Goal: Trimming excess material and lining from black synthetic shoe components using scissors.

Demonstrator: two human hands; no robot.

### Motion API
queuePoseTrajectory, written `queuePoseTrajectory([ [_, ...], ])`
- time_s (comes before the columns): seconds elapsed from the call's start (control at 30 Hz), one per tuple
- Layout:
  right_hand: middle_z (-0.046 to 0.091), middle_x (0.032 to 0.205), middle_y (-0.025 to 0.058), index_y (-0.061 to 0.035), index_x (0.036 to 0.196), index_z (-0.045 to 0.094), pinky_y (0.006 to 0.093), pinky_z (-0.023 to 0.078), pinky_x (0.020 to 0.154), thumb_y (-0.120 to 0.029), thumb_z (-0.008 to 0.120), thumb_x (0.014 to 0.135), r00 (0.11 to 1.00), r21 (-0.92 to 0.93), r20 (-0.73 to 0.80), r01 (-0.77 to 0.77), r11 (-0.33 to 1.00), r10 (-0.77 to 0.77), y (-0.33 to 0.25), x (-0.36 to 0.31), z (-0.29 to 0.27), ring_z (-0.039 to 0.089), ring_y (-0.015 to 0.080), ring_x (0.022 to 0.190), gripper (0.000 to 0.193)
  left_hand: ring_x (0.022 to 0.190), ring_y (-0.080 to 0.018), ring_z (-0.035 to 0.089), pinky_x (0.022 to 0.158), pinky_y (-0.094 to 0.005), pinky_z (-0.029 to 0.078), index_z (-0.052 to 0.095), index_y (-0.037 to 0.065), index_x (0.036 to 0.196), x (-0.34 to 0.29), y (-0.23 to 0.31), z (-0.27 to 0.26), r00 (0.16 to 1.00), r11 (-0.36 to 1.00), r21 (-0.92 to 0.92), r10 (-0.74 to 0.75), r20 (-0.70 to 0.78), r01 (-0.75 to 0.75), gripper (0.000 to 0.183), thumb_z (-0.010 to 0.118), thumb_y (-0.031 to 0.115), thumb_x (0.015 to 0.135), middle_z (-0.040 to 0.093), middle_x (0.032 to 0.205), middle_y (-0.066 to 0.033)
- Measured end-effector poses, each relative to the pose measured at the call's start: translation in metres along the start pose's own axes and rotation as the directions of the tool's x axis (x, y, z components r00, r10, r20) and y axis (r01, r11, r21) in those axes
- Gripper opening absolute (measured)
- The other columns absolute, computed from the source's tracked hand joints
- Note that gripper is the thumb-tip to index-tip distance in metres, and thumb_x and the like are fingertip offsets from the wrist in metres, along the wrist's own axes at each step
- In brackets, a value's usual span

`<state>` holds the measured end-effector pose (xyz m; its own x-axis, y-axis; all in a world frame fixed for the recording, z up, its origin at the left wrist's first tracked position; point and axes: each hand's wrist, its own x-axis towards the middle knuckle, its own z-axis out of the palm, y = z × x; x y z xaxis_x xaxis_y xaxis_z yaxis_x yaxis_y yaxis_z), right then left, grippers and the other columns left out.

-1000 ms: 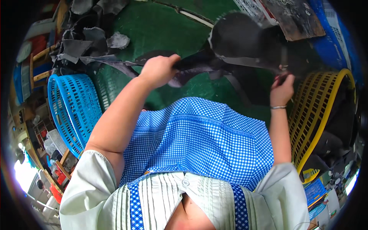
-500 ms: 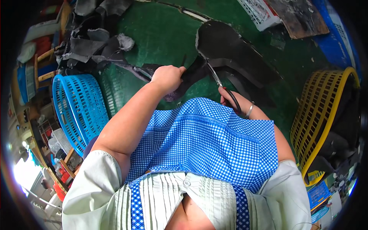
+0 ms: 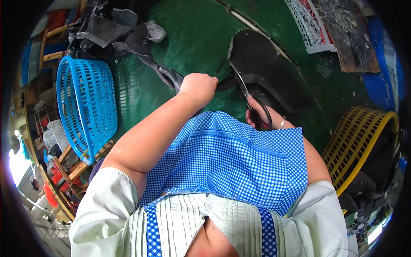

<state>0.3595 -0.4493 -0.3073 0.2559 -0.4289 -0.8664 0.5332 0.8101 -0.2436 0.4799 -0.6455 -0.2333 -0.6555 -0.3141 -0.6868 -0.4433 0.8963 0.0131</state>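
My left hand (image 3: 199, 89) is closed on a narrow strip of dark cloth (image 3: 165, 73). The strip trails up and left to a heap of dark scraps. Black-handled scissors (image 3: 243, 85) are in my right hand (image 3: 259, 110), fingers wrapped through the loops. Their blades point up and left, at the edge of a broad black cloth piece (image 3: 252, 51) with a rounded, frayed end. Between my left hand and the blades, a dark stretch of cloth joins the two. The cloth inside my left fist is hidden.
All this lies on a green tabletop (image 3: 188, 38). Grey and black scraps (image 3: 111, 32) are heaped at the far left. A blue basket (image 3: 87, 107) stands left, a yellow basket (image 3: 359, 141) with dark cloth right. A white crate (image 3: 310, 28) and worn board (image 3: 349, 38) sit far right.
The view has shifted, so the baskets and scraps appear in different places. My left hand has moved slightly right, closer to the scissors, still gripping the cloth. The scissors remain at the cloth's edge.
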Motion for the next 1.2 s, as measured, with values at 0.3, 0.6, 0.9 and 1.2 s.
queuePoseTrajectory([
  [0.3,0.049,0.057,0.0032,-0.0072,0.065,0.051,0.0243,0.041,0.044,-0.07,0.045,0.082,0.999,0.021,0.019,0.044,0.999,-0.044,-0.01,0.009,-0.001,0.047,0.0125,0.046,0.066,0.075,-0.0291,0.065,0.063,-0.0404,0.051,0.061,0.01,0.101,-0.005,-0.003,0.013,0.997,0.998,-0.004,-0.067,-0.023,0.067,0.021,0.047,0.012,0.085,0.064,0.075,-0.0101],
  [0.6,0.047,0.054,0.0034,-0.0064,0.062,0.049,0.0285,0.043,0.043,-0.071,0.05,0.078,0.996,-0.14,-0.093,-0.008,0.99,-0.006,-0.023,0.024,0.004,0.049,0.0154,0.046,0.066,0.074,-0.0289,0.065,0.061,-0.04,0.051,0.06,0.009,0.101,-0.011,-0.002,0.011,0.999,0.998,0.054,0.043,-0.012,-0.042,0.021,0.049,0.012,0.084,0.065,0.075,-0.0099],
  [0.9,0.059,0.072,0.0108,-0.0041,0.094,0.054,0.0367,0.048,0.057,-0.029,0.081,0.064,0.203,-0.784,0.242,0.617,-0.068,-0.949,-0.078,-0.06,0.081,0.059,0.0318,0.064,0.047,0.078,-0.0296,0.067,0.067,-0.04,0.053,0.064,0.005,0.092,-0.072,-0.002,-0.048,0.961,0.963,-0.065,0.265,0.079,-0.261,0.019,0.054,0.013,0.078,0.067,0.079,-0.0118],
  [1.2,0.062,0.076,0.0173,-0.0016,0.104,0.05,0.0423,0.049,0.06,-0.005,0.068,0.072,0.244,-0.969,0.212,0.178,-0.172,-0.946,-0.153,-0.154,0.141,0.061,0.0379,0.07,0.037,0.093,-0.0253,0.063,0.082,-0.0339,0.049,0.057,0.003,0.112,-0.085,-0.093,-0.129,0.856,0.61,-0.611,0.45,-0.256,-0.504,0.055,0.08,0.022,0.066,0.066,0.099,-0.0127],
])
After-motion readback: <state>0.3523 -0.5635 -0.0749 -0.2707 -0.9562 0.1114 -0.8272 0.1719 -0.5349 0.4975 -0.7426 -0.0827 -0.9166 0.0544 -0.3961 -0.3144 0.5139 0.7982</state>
